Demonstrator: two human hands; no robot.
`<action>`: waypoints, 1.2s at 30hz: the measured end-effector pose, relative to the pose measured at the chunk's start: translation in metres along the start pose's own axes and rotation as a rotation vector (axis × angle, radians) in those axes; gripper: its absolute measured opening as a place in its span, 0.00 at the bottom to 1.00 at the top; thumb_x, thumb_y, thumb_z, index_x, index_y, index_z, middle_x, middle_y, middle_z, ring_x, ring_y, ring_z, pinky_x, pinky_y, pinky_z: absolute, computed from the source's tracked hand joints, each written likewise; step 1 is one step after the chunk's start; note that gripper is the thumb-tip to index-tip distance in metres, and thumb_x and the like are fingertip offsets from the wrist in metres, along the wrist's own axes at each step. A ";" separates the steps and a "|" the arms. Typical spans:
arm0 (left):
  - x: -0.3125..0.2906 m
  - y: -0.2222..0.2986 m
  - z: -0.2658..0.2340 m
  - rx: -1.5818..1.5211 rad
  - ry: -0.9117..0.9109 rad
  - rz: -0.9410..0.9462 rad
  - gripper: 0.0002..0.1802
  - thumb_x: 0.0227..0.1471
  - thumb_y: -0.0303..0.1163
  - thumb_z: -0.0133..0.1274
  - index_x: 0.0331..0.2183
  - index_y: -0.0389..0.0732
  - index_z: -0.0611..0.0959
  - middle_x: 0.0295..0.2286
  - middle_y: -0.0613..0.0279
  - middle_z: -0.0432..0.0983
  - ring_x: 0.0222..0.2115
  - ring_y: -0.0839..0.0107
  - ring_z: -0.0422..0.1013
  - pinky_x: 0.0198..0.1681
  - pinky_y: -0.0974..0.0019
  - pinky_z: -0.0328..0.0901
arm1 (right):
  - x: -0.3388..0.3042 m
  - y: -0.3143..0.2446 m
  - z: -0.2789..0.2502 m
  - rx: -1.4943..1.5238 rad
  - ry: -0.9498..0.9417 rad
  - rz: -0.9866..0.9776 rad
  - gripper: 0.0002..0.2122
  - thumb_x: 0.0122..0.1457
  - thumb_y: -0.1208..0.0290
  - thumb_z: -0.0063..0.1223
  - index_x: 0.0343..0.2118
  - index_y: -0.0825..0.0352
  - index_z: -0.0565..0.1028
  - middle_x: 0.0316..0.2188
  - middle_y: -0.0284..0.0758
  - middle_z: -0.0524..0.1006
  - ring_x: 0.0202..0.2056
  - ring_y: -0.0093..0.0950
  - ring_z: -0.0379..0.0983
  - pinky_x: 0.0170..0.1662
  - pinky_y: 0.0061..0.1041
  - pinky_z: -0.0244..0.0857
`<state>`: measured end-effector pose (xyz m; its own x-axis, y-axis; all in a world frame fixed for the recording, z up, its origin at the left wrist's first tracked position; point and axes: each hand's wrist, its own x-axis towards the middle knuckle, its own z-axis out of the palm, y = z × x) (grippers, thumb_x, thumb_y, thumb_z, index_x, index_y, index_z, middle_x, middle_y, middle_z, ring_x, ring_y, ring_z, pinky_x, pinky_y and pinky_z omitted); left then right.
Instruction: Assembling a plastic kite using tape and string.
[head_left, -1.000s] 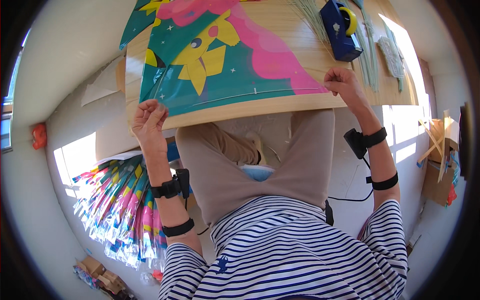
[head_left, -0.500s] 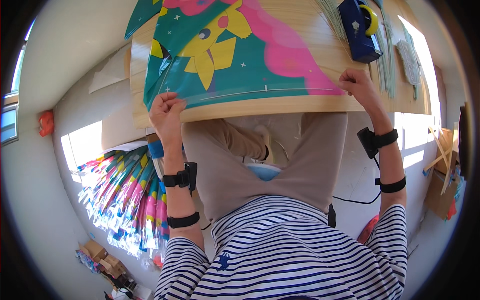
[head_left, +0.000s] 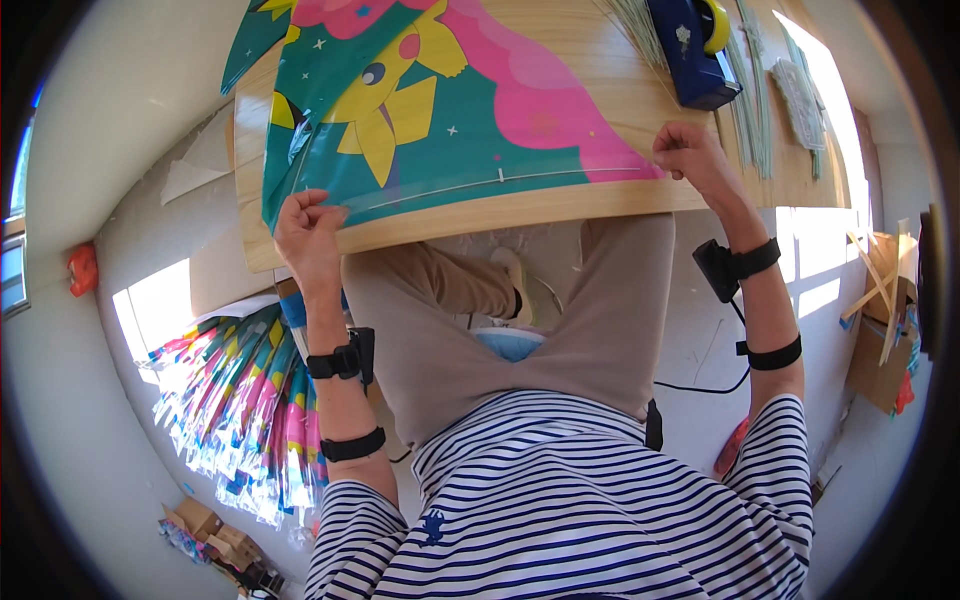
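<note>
A thin plastic sheet [head_left: 555,112], green and pink with a yellow cartoon figure, lies flat along the near side of the wooden table. Close to its lower edge runs a slim white rod [head_left: 540,174] bearing a small white mark near its middle. A clear strip [head_left: 440,192], apparently tape, shows faintly along the rod. My left hand [head_left: 308,235] pinches over the sheet's lower left, at the strip's left end. At the pink tip on the right, my right hand [head_left: 692,160] is closed in a pinch too; its fingertips hide most of what they hold.
Right of the sheet stands a dark blue tape dispenser [head_left: 690,60] with a yellow roll. Thin pale sticks [head_left: 757,110] and a clear plastic box [head_left: 798,105] lie beyond it. Many folded colourful sheets in clear sleeves [head_left: 235,400] fan out at lower left.
The whole view has shifted, so the table and sheet appear slightly further left. Both hands keep their pinches at about the same places on the sheet.
</note>
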<state>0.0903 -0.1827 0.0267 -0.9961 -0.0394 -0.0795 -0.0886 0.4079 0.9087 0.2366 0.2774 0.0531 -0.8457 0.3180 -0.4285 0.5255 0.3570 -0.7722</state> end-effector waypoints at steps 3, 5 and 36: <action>0.004 0.006 0.001 -0.069 0.016 0.024 0.16 0.42 0.16 0.59 0.37 0.35 0.79 0.24 0.65 0.76 0.27 0.80 0.71 0.36 0.76 0.66 | 0.001 0.001 -0.002 0.041 0.004 -0.014 0.02 0.51 0.81 0.54 0.25 0.67 0.73 0.21 0.25 0.70 0.23 0.16 0.64 0.27 0.17 0.58; 0.006 0.010 0.000 -0.095 0.020 0.027 0.16 0.42 0.16 0.60 0.37 0.35 0.79 0.24 0.66 0.76 0.26 0.80 0.70 0.35 0.77 0.65 | 0.002 0.000 -0.002 0.045 0.004 -0.017 0.02 0.51 0.81 0.54 0.25 0.68 0.73 0.21 0.26 0.70 0.23 0.16 0.64 0.27 0.17 0.58; -0.005 0.044 -0.162 0.116 0.285 0.158 0.18 0.46 0.25 0.59 0.42 0.33 0.79 0.25 0.64 0.77 0.31 0.75 0.73 0.43 0.70 0.67 | 0.062 -0.088 0.123 0.309 -0.323 -0.204 0.03 0.52 0.80 0.58 0.29 0.69 0.76 0.27 0.31 0.75 0.31 0.22 0.74 0.36 0.24 0.75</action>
<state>0.0918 -0.3122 0.1328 -0.9581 -0.2138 0.1907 0.0502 0.5299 0.8466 0.1264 0.1574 0.0368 -0.9397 -0.0370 -0.3401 0.3358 0.0903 -0.9376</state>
